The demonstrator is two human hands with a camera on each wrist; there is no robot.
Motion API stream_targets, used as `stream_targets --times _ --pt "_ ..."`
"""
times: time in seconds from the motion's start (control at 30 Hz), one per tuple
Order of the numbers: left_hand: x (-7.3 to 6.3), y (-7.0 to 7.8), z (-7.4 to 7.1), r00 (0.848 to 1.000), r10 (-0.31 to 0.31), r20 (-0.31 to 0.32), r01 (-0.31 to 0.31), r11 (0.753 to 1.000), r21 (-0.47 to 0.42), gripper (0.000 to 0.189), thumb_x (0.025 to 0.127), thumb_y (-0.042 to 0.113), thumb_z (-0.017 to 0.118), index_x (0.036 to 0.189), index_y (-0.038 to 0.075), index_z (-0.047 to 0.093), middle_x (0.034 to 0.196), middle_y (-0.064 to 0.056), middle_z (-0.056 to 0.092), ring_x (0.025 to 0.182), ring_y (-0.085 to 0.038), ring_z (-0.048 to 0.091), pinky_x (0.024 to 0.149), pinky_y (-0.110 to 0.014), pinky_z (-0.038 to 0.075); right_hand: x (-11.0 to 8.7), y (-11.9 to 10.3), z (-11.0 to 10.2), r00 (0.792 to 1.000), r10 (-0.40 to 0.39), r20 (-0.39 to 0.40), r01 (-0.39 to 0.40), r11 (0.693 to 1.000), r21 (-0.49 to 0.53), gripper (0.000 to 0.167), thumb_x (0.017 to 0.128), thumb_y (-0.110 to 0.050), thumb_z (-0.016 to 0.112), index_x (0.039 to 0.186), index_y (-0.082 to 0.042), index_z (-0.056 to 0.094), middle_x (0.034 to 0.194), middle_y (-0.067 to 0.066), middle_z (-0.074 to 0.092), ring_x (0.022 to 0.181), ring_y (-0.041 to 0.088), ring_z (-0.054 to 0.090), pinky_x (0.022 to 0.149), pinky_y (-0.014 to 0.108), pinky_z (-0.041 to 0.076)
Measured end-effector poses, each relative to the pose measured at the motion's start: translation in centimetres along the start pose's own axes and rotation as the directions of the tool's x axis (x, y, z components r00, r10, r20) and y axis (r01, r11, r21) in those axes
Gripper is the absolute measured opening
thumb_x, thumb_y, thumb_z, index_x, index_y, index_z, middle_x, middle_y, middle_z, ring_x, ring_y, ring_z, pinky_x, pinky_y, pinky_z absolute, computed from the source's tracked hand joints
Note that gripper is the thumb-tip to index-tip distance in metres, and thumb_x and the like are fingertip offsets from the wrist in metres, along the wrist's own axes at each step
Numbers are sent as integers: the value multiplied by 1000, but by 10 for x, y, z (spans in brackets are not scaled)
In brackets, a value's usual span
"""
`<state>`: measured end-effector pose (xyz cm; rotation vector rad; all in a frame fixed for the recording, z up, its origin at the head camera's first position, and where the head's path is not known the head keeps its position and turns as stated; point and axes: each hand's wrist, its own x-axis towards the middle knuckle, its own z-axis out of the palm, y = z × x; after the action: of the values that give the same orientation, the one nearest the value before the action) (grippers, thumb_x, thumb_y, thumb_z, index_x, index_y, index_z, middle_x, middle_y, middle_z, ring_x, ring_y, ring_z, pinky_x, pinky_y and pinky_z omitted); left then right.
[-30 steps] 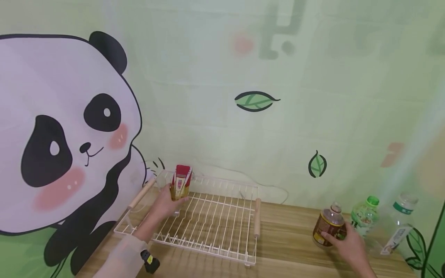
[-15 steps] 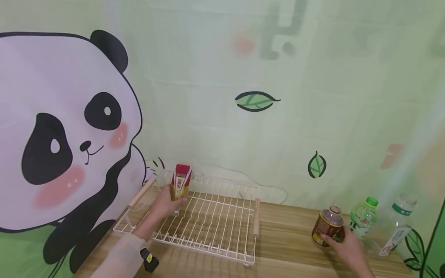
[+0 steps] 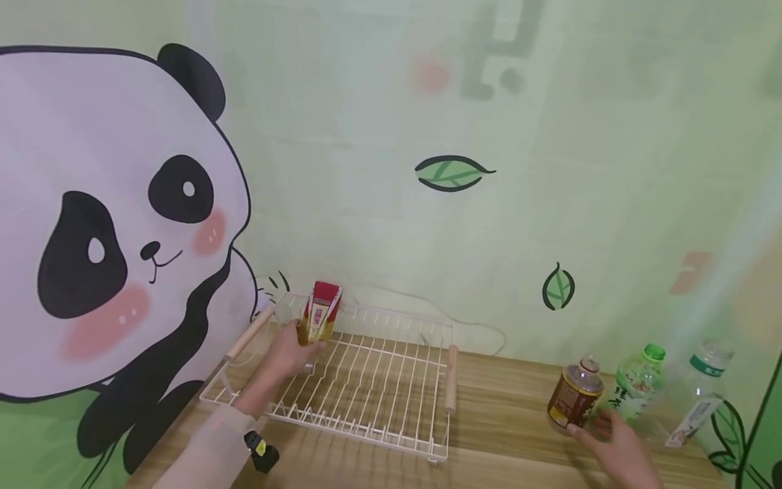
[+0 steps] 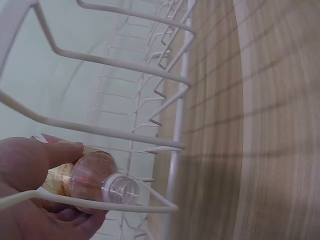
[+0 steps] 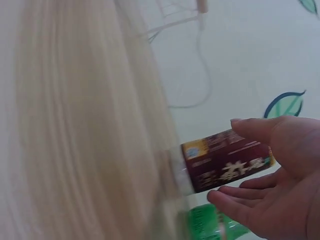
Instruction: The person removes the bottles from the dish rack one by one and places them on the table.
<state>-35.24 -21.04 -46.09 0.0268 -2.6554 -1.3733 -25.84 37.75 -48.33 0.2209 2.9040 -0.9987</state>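
Note:
Over the left end of a white wire dish rack (image 3: 451, 380), my left hand (image 3: 287, 356) grips a red and gold labelled bottle (image 3: 321, 312) upside down. In the left wrist view, this bottle's clear, uncapped neck (image 4: 122, 191) points toward the table, among the rack wires. My right hand (image 3: 617, 445) is beside an upright plastic bottle with a brown label (image 3: 573, 401), its fingers spread loosely. The right wrist view has the thumb overlapping that label (image 5: 225, 162), and the fingers are not curled round the bottle. Whether the thumb touches it I cannot tell.
Right of the brown bottle stand a green-labelled bottle (image 3: 638, 384) and a clear bottle (image 3: 702, 394). A wood-grain table (image 3: 501, 407) bears everything. Behind it hangs a green backdrop (image 3: 379, 204) with a panda print; a thin cable runs along its foot.
My right hand has let go of the brown bottle and drawn slightly down and right. The bottle in my left hand has shifted a little up and tilted to the right.

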Motion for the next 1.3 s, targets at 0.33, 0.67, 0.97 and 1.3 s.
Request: stream_targets --times 0.33,0.67,0.97,1.3 --pt "-9 30 -12 987 144 -65 -143 990 16 76 94 21 82 154 -6 43 145 -29 56 121 -42 63 100 -57 56 -25 -50 -27 997 -79 -21 78 996 -51 98 102 -63 61 147 21 36 137 41 56 124 54 59 94 61 56" --pt "-33 91 2 923 383 22 -381 910 162 78 86 20 91 151 2 52 137 -16 63 117 -32 65 94 -48 59 -45 -115 -33 922 -349 -171 339 937 -84 84 98 -52 74 148 10 48 132 29 64 121 47 62 90 53 61" --pt "-62 130 22 847 520 109 -527 797 294 77 84 21 93 150 3 56 138 -11 64 124 -31 61 100 -44 57 -51 -160 -16 761 -595 -256 579 803 -144 75 93 -36 85 149 2 51 143 22 59 119 39 62 94 59 56" --pt "-79 155 42 762 610 219 -641 664 385 77 86 23 92 152 8 55 147 -4 60 125 -26 56 103 -42 55 -44 -198 10 566 -777 -276 715 629 -305 91 78 -31 97 149 2 52 146 21 55 132 42 54 101 63 54"
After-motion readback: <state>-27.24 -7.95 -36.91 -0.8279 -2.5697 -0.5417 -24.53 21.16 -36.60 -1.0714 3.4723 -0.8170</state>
